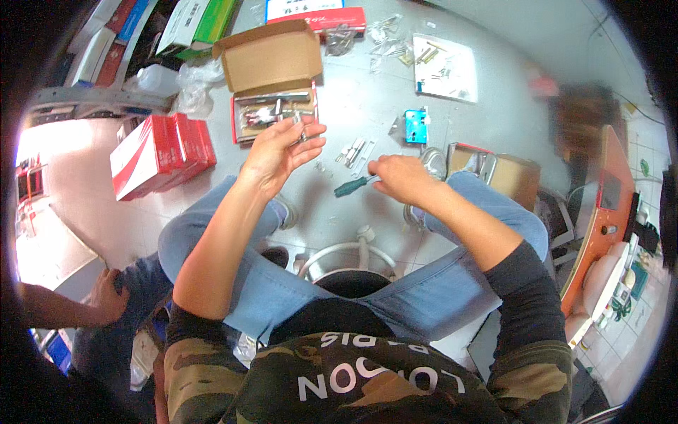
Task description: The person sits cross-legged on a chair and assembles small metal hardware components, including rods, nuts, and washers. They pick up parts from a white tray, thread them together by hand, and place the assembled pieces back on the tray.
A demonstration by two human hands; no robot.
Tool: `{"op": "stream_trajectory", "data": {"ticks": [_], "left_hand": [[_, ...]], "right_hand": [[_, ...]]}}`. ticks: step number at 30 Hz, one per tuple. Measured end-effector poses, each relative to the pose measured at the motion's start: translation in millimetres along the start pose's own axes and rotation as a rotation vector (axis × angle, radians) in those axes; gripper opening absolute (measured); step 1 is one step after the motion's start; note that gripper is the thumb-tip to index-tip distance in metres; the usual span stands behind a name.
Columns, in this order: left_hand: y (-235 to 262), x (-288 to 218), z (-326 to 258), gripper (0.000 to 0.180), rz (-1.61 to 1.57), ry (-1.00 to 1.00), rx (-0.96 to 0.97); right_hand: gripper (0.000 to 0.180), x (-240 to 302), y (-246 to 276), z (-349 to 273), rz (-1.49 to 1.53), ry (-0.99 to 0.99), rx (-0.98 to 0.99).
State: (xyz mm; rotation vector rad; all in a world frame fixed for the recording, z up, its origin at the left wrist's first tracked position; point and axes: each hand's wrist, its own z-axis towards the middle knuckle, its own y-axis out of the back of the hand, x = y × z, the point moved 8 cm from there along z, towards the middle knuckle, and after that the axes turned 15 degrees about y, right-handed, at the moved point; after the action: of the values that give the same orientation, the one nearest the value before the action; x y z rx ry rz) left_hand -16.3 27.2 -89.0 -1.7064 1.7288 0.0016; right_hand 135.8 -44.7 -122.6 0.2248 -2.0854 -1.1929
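My left hand is turned palm up in front of an open cardboard box, its thumb and fingers around a small shiny metal part; the part's exact kind is not clear. My right hand is closed at the shaft end of a screwdriver, whose dark green handle points left and away from the palm. Between the hands, small silver metal pieces lie on the floor. Beyond my right hand is a blue lock case. Metal fittings sit inside the open box.
A white tray of brass-coloured parts lies at the back, beside clear plastic bags. Red and white boxes stand at left. Near my right knee is another open carton. Another person's hand rests at lower left.
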Motion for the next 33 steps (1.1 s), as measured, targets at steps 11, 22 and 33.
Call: {"op": "stream_trajectory", "data": {"ticks": [11, 22, 33], "left_hand": [[1.2, -16.3, -18.1, 0.027, -0.033, 0.003, -0.052], [88.3, -5.2, 7.9, 0.018, -0.028, 0.144, -0.4], [113.5, 0.9, 10.0, 0.015, -0.17, 0.187, -0.426]], "right_hand": [[0.022, -220.1, 12.8, 33.7, -0.042, -0.578, -0.123], [0.029, -395.2, 58.4, 127.0, 0.011, -0.596, -0.692], [0.046, -440.4, 22.9, 209.2, -0.082, -0.862, -0.359]]}}
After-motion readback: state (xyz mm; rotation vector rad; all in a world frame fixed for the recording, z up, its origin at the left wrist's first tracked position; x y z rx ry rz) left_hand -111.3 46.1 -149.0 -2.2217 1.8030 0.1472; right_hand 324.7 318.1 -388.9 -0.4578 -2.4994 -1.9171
